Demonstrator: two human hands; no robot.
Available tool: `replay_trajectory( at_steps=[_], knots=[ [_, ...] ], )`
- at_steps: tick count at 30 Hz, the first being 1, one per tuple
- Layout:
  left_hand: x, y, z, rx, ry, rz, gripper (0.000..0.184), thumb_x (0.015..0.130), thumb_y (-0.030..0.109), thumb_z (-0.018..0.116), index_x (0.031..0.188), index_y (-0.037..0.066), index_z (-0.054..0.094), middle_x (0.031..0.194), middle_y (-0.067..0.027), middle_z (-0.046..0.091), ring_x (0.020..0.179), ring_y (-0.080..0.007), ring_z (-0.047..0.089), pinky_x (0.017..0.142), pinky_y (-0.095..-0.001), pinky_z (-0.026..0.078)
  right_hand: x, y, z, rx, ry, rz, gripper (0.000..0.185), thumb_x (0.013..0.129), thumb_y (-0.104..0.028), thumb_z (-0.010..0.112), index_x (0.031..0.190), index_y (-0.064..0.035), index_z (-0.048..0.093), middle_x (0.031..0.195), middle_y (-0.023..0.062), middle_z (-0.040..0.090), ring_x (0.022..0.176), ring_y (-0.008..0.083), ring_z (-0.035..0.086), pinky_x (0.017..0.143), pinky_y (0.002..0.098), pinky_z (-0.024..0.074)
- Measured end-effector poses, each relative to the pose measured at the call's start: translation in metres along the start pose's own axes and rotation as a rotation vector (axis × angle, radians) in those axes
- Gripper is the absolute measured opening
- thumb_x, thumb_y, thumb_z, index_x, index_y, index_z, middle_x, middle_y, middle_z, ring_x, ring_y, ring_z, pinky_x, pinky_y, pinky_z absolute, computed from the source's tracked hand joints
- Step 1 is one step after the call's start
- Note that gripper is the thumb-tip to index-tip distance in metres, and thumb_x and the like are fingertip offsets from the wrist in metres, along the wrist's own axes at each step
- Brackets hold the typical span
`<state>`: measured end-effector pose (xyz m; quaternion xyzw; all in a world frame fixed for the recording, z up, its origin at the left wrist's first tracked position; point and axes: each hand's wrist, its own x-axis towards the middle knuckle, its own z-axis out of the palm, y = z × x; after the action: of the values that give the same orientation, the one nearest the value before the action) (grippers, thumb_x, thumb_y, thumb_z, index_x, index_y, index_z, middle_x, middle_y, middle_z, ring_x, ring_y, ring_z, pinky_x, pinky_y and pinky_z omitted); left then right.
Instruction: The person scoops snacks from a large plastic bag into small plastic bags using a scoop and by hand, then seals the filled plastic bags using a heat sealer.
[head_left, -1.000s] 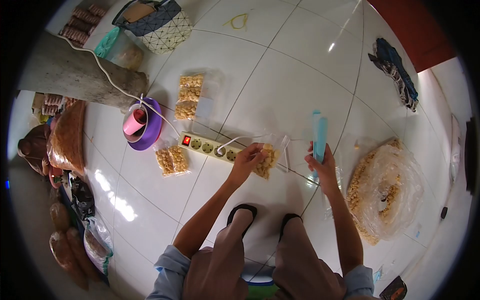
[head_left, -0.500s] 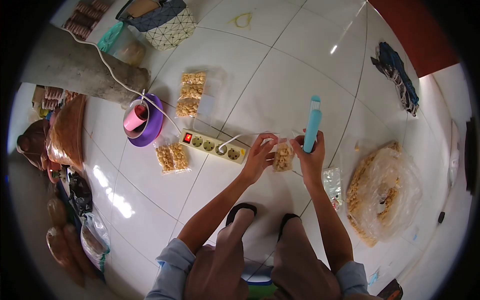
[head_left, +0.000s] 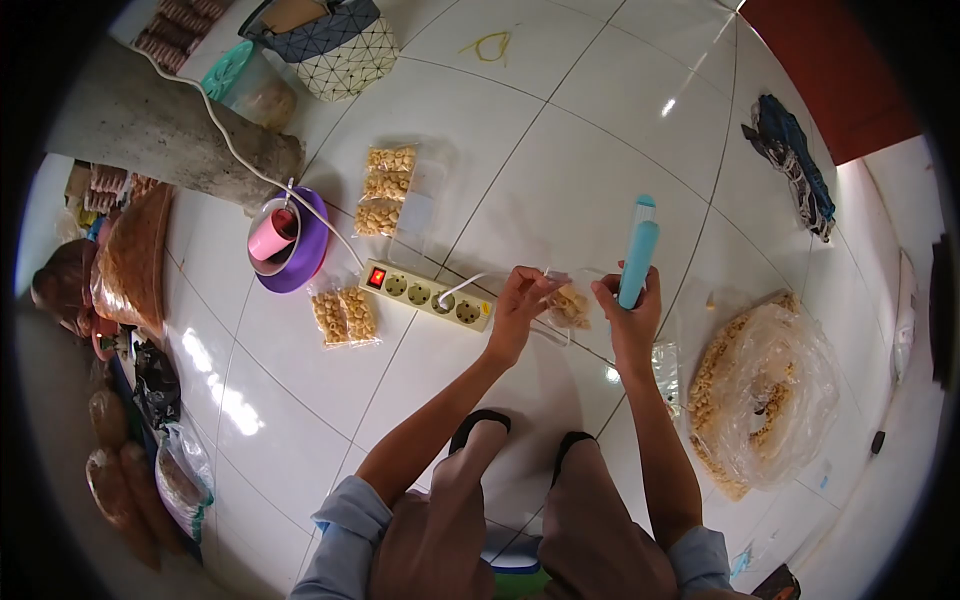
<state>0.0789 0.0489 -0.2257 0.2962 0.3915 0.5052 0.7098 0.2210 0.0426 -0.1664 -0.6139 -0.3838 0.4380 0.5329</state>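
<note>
My left hand point(head_left: 522, 308) pinches the top edge of a small clear bag of ring-shaped snacks point(head_left: 570, 306), which hangs between my two hands. In my right hand point(head_left: 632, 312) is a light blue handheld sealer point(head_left: 639, 258), held upright with its far end pointing away from me. Left of my left hand lies a cream power strip point(head_left: 425, 295) with a white plug in it and a lit red switch. Filled snack bags lie beyond the strip point(head_left: 384, 190) and to its left point(head_left: 344, 316).
A large open plastic bag of snacks point(head_left: 765, 400) lies on the right. At the left are a purple basin point(head_left: 312, 240) with a pink cup point(head_left: 272, 235) and a concrete pillar point(head_left: 190, 130). A patterned bag point(head_left: 345, 60) stands at the back.
My left hand has come from the left to beside my right hand, bringing the snack bag with it. The bag's lower part has tilted to the right since half a second ago.
</note>
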Motion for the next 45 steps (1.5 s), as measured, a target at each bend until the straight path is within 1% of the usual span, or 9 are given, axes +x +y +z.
replay_trajectory(
  at_steps=[4, 6, 16, 18, 22, 25, 29, 32, 45],
  knots=[
    [-0.002, -0.002, 0.005, 0.101, 0.041, 0.113, 0.013, 0.093, 0.019, 0.043, 0.098, 0.007, 0.041, 0.096, -0.0058, 0.055, 0.089, -0.0126, 0.055, 0.076, -0.0293, 0.045, -0.003, 0.009, -0.001, 0.051, -0.025, 0.039, 0.037, 0.073, -0.003, 0.067, 0.101, -0.0011, 0.042, 0.077, 0.0048, 0.057, 0.066, 0.0075, 0.051, 0.058, 0.0199, 0.0422],
    [-0.006, 0.0, 0.01, 0.318, 0.18, 0.196, 0.012, 0.093, 0.017, 0.042, 0.094, 0.005, 0.041, 0.084, -0.0072, 0.057, 0.076, -0.0114, 0.055, 0.067, -0.0241, 0.045, -0.006, 0.01, 0.002, 0.085, 0.002, 0.076, 0.038, 0.072, -0.003, 0.067, 0.1, -0.0016, 0.042, 0.077, 0.0052, 0.057, 0.062, 0.0066, 0.049, 0.053, 0.0189, 0.0401],
    [-0.011, 0.003, 0.006, 0.244, 0.159, -0.003, 0.017, 0.091, 0.019, 0.048, 0.092, 0.002, 0.048, 0.08, -0.0047, 0.057, 0.072, -0.0089, 0.056, 0.063, -0.0212, 0.045, -0.013, 0.014, -0.001, 0.183, 0.117, 0.192, 0.038, 0.073, -0.002, 0.066, 0.103, -0.0023, 0.043, 0.075, 0.0047, 0.055, 0.054, 0.0068, 0.045, 0.049, 0.0211, 0.0349],
    [-0.01, 0.007, 0.006, 0.356, 0.154, 0.134, 0.015, 0.09, 0.016, 0.049, 0.09, 0.001, 0.049, 0.078, -0.0041, 0.057, 0.07, -0.0083, 0.057, 0.061, -0.0207, 0.045, -0.014, 0.015, -0.007, 0.147, -0.011, 0.185, 0.038, 0.077, -0.009, 0.064, 0.108, -0.0012, 0.043, 0.085, 0.0056, 0.053, 0.059, 0.0081, 0.048, 0.052, 0.022, 0.0371],
    [-0.005, 0.025, -0.004, 0.48, 0.098, 0.238, 0.012, 0.09, 0.013, 0.05, 0.09, 0.001, 0.049, 0.076, -0.0039, 0.057, 0.069, -0.0081, 0.058, 0.06, -0.0212, 0.045, -0.014, 0.001, -0.043, 0.167, -0.286, 0.264, 0.043, 0.085, -0.029, 0.057, 0.115, -0.0026, 0.042, 0.079, 0.0029, 0.051, 0.071, 0.0082, 0.049, 0.06, 0.0227, 0.0401],
    [-0.003, 0.037, -0.007, 0.47, 0.096, 0.277, 0.01, 0.089, 0.012, 0.051, 0.089, 0.001, 0.049, 0.074, -0.0038, 0.057, 0.068, -0.0082, 0.058, 0.059, -0.0211, 0.045, -0.018, -0.014, -0.075, -0.049, -0.423, 0.369, 0.046, 0.084, -0.029, 0.058, 0.117, -0.0013, 0.041, 0.077, 0.0028, 0.05, 0.07, 0.008, 0.048, 0.06, 0.023, 0.0398],
    [-0.002, 0.043, -0.004, 0.486, 0.09, 0.208, 0.01, 0.091, 0.011, 0.047, 0.091, 0.001, 0.047, 0.078, -0.0026, 0.053, 0.072, -0.0067, 0.053, 0.067, -0.0206, 0.044, -0.029, -0.003, -0.086, -0.142, -0.475, 0.352, 0.048, 0.082, -0.028, 0.062, 0.115, 0.0004, 0.044, 0.083, 0.0043, 0.05, 0.074, 0.0097, 0.049, 0.063, 0.0242, 0.0414],
    [-0.003, 0.044, -0.002, 0.487, 0.097, 0.207, 0.011, 0.091, 0.012, 0.048, 0.091, 0.001, 0.047, 0.078, -0.0025, 0.053, 0.072, -0.0066, 0.053, 0.067, -0.0205, 0.044, -0.032, 0.004, -0.077, -0.366, -0.439, 0.142, 0.047, 0.074, -0.025, 0.069, 0.11, -0.0012, 0.051, 0.099, 0.0067, 0.048, 0.084, 0.0159, 0.049, 0.072, 0.0295, 0.0437],
    [-0.008, 0.039, 0.004, 0.588, 0.132, 0.279, 0.008, 0.088, 0.009, 0.052, 0.088, 0.002, 0.05, 0.073, -0.0047, 0.06, 0.067, -0.0096, 0.06, 0.059, -0.0213, 0.046, -0.025, -0.01, -0.048, -0.414, -0.432, 0.055, 0.047, 0.072, -0.027, 0.07, 0.109, -0.0021, 0.053, 0.094, 0.0081, 0.049, 0.084, 0.0182, 0.052, 0.072, 0.0302, 0.0444]
  ],
)
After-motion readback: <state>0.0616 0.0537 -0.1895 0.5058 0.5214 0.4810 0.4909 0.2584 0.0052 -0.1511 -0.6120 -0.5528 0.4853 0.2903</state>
